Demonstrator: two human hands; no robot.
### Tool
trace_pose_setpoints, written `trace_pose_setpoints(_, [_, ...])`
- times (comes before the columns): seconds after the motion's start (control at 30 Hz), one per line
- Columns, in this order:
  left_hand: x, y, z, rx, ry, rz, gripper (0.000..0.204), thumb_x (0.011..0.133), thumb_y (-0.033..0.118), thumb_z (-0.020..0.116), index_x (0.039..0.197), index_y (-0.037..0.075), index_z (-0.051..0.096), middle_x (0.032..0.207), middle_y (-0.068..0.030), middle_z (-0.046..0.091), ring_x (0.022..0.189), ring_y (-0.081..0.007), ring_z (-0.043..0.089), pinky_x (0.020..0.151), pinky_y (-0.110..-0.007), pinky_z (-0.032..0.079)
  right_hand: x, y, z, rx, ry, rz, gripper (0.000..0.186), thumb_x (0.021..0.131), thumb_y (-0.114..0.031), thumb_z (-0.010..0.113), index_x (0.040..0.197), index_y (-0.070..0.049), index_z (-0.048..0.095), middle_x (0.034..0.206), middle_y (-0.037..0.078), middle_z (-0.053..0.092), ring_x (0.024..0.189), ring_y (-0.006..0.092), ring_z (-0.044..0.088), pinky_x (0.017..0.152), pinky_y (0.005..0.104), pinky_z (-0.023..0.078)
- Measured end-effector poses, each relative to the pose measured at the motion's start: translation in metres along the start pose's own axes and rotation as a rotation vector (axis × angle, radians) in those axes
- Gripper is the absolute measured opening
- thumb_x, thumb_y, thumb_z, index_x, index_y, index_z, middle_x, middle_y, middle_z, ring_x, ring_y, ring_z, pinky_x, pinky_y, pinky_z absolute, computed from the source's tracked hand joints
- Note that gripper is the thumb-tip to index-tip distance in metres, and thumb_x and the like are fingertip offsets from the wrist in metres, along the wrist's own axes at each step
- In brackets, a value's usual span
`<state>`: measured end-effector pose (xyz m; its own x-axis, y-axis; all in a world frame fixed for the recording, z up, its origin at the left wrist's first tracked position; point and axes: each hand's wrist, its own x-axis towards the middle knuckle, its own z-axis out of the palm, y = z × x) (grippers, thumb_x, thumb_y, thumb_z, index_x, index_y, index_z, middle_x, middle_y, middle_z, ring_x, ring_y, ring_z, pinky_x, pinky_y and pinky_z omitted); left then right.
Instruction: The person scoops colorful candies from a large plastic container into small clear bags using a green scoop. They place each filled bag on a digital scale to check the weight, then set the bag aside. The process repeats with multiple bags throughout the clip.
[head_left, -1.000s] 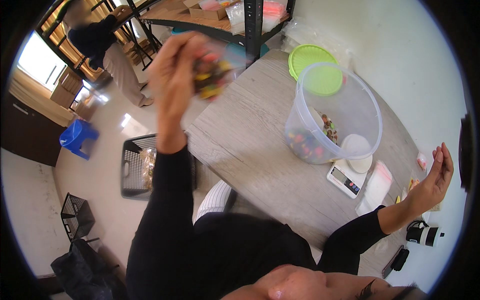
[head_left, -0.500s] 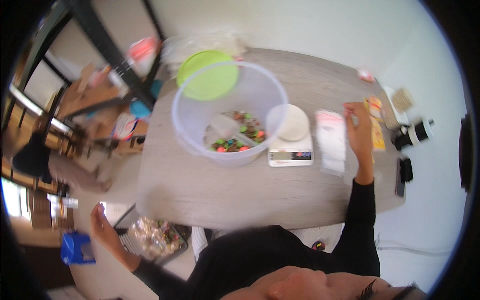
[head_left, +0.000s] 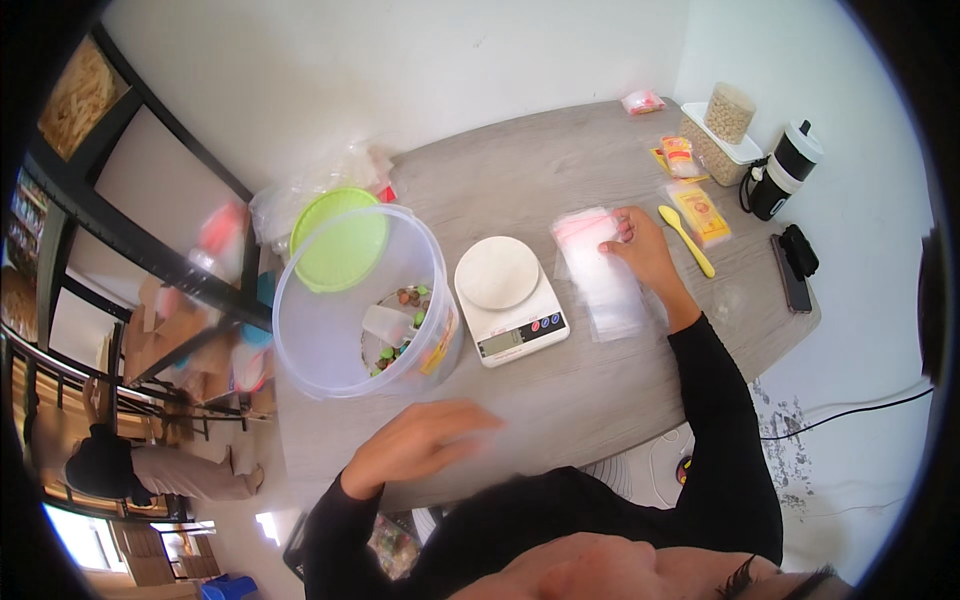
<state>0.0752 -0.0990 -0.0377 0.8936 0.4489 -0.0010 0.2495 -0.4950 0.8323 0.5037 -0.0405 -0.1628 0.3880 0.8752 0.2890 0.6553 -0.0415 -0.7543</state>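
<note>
My right hand [head_left: 643,252] rests on a stack of clear plastic zip bags [head_left: 600,275] on the grey table [head_left: 560,390], its fingers pinching the top edge of one. My left hand [head_left: 425,445] is blurred over the table's near edge, fingers spread and holding nothing. Between them stands a white kitchen scale [head_left: 508,298] with a bare round plate. Left of the scale sits a large clear plastic tub [head_left: 350,300] holding a white scoop [head_left: 388,325] and several small coloured pieces.
A green lid [head_left: 340,248] lies behind the tub. At the table's far right are a yellow spoon [head_left: 686,240], yellow packets [head_left: 702,212], a jar of beans [head_left: 725,125], a black-and-white flask [head_left: 780,172] and a phone [head_left: 793,285]. Dark shelving [head_left: 120,260] stands left; another person [head_left: 130,468] crouches below it.
The view has swung back over the table. My left hand came up from the floor at the left, where it was low by a basket, to the table's near edge. My right hand settled on the bags.
</note>
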Motion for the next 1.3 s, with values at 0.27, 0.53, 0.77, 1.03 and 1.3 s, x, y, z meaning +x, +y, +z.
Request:
trace_pose_setpoints(0.27, [0.039,-0.041,0.02,0.019,0.188,0.1,0.02,0.094,0.005,0.07,0.114,0.003,0.073,0.11,-0.0134,0.074,0.101,-0.0306,0.07,0.088,-0.038,0.054,0.004,0.014,-0.011,0.147,0.014,0.04,0.033,0.081,-0.005,0.08,0.111,-0.002,0.066,0.084,0.012,0.069,0.079,0.0231,0.069,0.072,0.0352,0.053])
trace_pose_setpoints(0.53, [0.033,-0.06,0.045,-0.126,0.375,0.033,0.019,0.093,0.0,0.07,0.112,0.001,0.074,0.105,-0.0109,0.075,0.102,-0.0227,0.071,0.092,-0.036,0.054,0.0,-0.007,-0.022,-0.164,0.156,-0.169,0.013,0.086,-0.008,0.077,0.096,-0.003,0.071,0.092,0.012,0.068,0.083,0.022,0.065,0.078,0.0324,0.051])
trace_pose_setpoints(0.77, [0.036,-0.063,0.058,-0.559,0.441,-0.06,0.05,0.099,0.001,0.064,0.147,0.003,0.053,0.144,-0.0145,0.06,0.134,-0.0258,0.057,0.112,-0.04,0.045,-0.037,-0.069,0.0,0.547,-0.333,-0.142,0.008,0.096,-0.01,0.071,0.097,-0.002,0.072,0.093,0.001,0.068,0.088,0.0101,0.061,0.081,0.0273,0.05])
trace_pose_setpoints(1.03, [0.034,-0.075,0.055,-0.556,0.342,-0.063,0.04,0.106,0.013,0.059,0.145,0.003,0.058,0.14,-0.0114,0.062,0.129,-0.0182,0.057,0.108,-0.035,0.045,-0.107,-0.117,0.036,0.447,-0.741,-0.318,0.012,0.092,-0.011,0.077,0.098,-0.002,0.073,0.09,0.005,0.069,0.08,0.0125,0.063,0.071,0.0283,0.051])
trace_pose_setpoints(1.3, [0.035,-0.072,0.062,-0.637,0.453,-0.133,0.032,0.109,0.021,0.056,0.131,0.002,0.069,0.121,-0.0043,0.07,0.109,-0.0111,0.062,0.096,-0.028,0.05,-0.111,-0.116,0.039,0.425,-0.692,-0.284,0.028,0.086,-0.016,0.085,0.105,-0.003,0.07,0.086,0.008,0.069,0.072,0.0157,0.064,0.066,0.0302,0.051])
